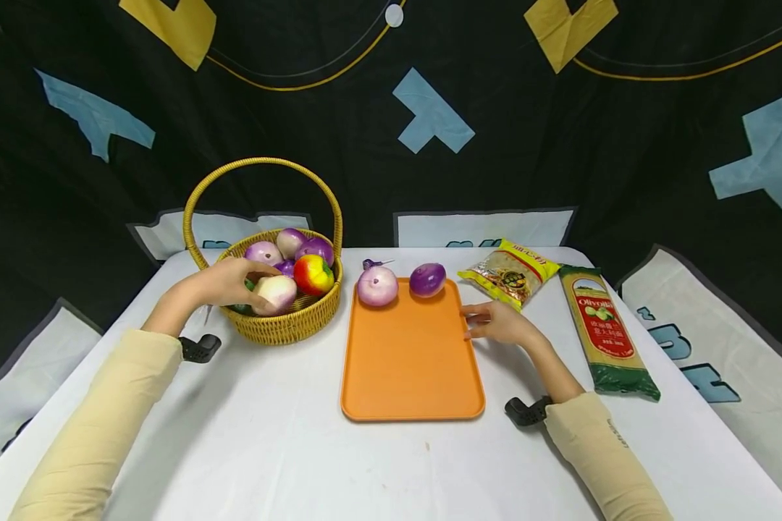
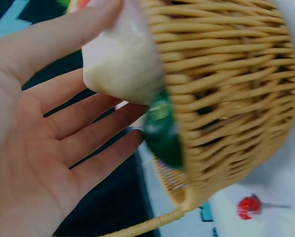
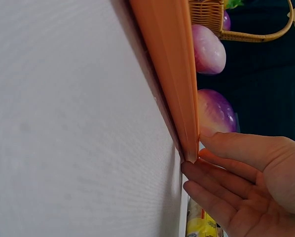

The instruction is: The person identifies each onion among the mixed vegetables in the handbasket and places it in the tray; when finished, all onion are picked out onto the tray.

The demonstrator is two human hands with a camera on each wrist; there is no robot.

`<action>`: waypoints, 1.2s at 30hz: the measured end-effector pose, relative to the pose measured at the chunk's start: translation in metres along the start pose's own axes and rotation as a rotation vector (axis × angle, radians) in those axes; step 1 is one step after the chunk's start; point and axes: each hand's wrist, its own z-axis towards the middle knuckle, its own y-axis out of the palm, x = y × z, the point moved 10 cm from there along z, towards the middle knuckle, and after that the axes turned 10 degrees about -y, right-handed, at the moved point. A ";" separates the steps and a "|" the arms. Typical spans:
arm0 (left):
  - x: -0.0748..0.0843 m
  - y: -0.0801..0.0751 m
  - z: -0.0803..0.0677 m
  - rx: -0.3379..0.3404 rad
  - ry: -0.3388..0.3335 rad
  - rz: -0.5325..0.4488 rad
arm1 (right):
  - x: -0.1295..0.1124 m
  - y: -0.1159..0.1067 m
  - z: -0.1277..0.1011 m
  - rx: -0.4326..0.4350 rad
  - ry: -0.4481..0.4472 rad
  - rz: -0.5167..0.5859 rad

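Pale onion [image 1: 275,291], left of frame: left hand [image 1: 231,284] grips it; likely light, smooth, slippery, so cup it. Right hand [image 1: 498,323] open against the tray [image 1: 410,369].

Bench [image 1: 287,449]: covered with white cloth, surface flat, evenly lit, soft shadows only. Backdrop [image 1: 560,166]: black fabric sheet hung behind bench, spanning full width and both sides, slightly creased. Printed on the fabric: blue T-shaped patches [image 1: 432,113], yellow angular patches [image 1: 570,25], thin yellow curved lines [image 1: 287,85], small white dot [image 1: 394,14] at top centre. Pale panels with dark outline [image 1: 482,228] along lower edge of backdrop, just behind bench rim. Floor, windows, light source: not visible.
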 end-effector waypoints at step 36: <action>0.127 0.089 0.044 0.163 0.261 -0.161 | 0.002 0.000 -0.001 0.004 0.000 0.017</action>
